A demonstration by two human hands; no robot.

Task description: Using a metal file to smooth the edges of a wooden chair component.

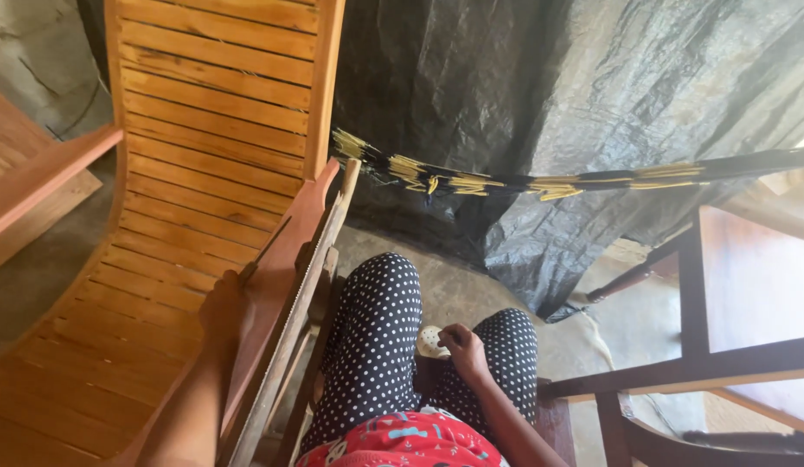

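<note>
Red cloth [402, 443] with bright prints sits closest, above the person's knees in dark trousers with white dots [376, 337]. Between the knees, the right hand [465, 349] pinches a small pale round thing [430, 341]; its grip is narrow and closed on it. Out to the side, the left hand [224, 307] wraps around the arm of a slatted wooden chair [194, 199], holding it tight. A bundle of black and yellow threads [523, 180] stretches across the room, just past the chair. Behind it hangs a dark plastic sheet [575, 95]. A brown wooden frame [696, 346] stands on the grey floor [454, 285].
</note>
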